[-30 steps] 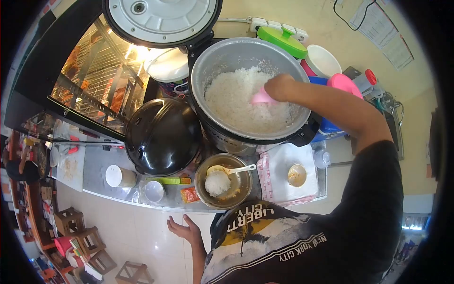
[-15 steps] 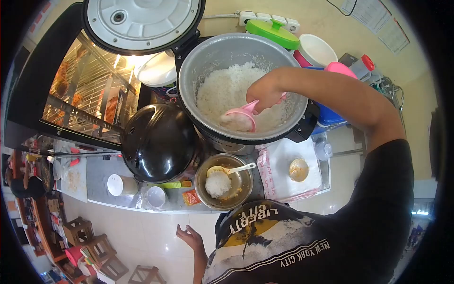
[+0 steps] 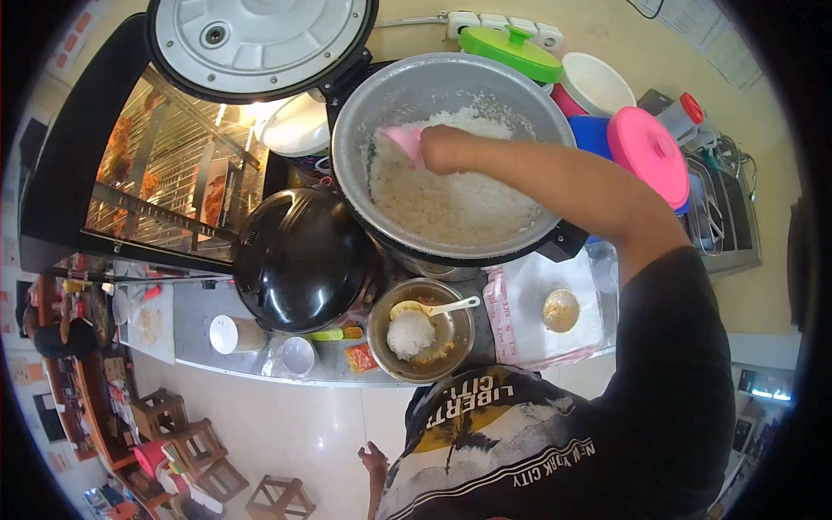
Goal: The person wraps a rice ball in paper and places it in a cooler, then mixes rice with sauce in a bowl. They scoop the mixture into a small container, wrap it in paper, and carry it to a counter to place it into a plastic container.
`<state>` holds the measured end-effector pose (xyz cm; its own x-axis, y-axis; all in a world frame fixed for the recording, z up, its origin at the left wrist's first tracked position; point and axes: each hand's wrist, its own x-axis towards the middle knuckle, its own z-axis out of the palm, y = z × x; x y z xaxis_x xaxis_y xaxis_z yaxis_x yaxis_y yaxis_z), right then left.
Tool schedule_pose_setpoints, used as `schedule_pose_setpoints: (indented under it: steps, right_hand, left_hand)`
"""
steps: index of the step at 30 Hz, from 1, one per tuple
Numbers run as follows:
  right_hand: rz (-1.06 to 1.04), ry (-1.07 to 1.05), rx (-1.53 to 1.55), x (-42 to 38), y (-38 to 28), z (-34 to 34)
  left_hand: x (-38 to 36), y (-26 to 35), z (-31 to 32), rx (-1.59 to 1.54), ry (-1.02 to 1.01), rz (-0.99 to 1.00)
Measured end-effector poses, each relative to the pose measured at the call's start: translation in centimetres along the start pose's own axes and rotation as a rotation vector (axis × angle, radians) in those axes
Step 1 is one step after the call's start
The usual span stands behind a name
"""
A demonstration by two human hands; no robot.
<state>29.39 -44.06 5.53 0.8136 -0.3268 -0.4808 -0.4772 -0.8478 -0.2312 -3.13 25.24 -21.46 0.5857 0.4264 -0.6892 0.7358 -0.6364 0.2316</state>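
Inside the large rice cooker pot (image 3: 351, 100), my right hand (image 3: 445, 149) is closed around a pink rice scoop (image 3: 404, 141), its bowl dipping into the white rice (image 3: 459, 204) at the pot's left side. My left hand (image 3: 374, 458) hangs low beside my shirt, away from the counter, with fingers loosely apart and nothing in them. Between me and the pot stands a steel bowl (image 3: 461, 334) holding a mound of rice (image 3: 410, 335) and a pale spoon (image 3: 451, 305). The hand covers the scoop's handle.
A round black lid-like dome (image 3: 303, 260) sits left of the pot, below a lit food cabinet (image 3: 165, 173). The raised cooker lid (image 3: 269, 43) is behind. At right lie wrapping papers (image 3: 529, 303) with a small bowl (image 3: 562, 310), and a pink lid (image 3: 654, 147).
My right hand has moved the scoop from the pot's near edge to its far left side, into the rice. My left hand has dropped lower, toward my body.
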Motion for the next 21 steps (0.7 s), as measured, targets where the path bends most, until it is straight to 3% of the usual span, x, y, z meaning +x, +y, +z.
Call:
schedule_pose_setpoints:
  steps: [2, 3, 6, 9, 11, 15, 18, 21]
  right_hand:
    - [-0.244, 0.302, -0.140, -1.7, -0.6, 2.1]
    - [-0.299, 0.312, -0.149, -3.5, -1.2, 1.7]
    - [-0.076, -0.248, -0.177, -6.4, -4.2, -0.4]
    - [-0.035, -0.263, 0.143, -10.7, -4.7, -0.6]
    - [-0.108, -0.255, 0.124, -11.8, -3.5, -0.7]
    - [-0.171, -0.243, 0.044, -15.5, -3.3, -3.7]
    - [-0.199, -0.372, 0.243, -15.2, 0.1, -4.4]
    - [-0.198, -0.278, 0.441, -18.0, 1.8, -5.0]
  left_hand:
    - [-0.3, 0.7, 0.2, -0.119, -0.017, 0.044]
    - [0.8, 0.4, 0.9, -0.175, -0.032, 0.065]
    - [3.4, -0.9, 3.6, -0.289, -0.055, 0.100]
    - [2.8, 0.0, 4.6, -0.244, -0.116, 0.116]
    - [2.0, 0.9, 4.4, -0.091, -0.122, 0.146]
    - [1.8, 1.7, 3.7, -0.090, -0.144, 0.126]
    - [2.2, 2.0, 3.2, -0.015, -0.125, 0.136]
    - [3.0, 2.4, 2.4, -0.034, -0.131, 0.162]
